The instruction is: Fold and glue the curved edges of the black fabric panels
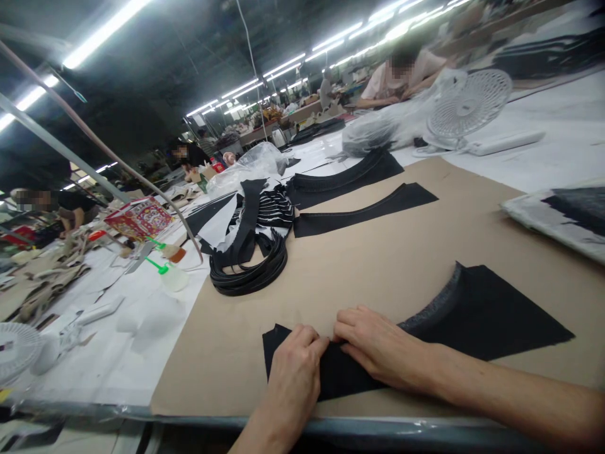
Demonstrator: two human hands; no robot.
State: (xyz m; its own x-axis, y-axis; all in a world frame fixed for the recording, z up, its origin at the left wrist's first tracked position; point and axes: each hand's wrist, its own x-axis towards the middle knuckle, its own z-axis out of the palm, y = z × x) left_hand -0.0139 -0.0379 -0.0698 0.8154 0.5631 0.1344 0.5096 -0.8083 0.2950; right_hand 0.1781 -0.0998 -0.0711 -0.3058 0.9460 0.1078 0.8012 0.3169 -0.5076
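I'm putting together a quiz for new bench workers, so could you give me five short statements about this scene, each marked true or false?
1. The left hand and the right hand both touch the black piece nearest the table edge. True.
2. The coil of black strips lies under the right hand. False: it lies beyond both hands.
3. A grey band runs along part of the black piece's curved edge. True.
4. The clear bottle and the amber one have blue spouts. False: both spouts are green.
5. A white fan is beyond the brown sheet. True.
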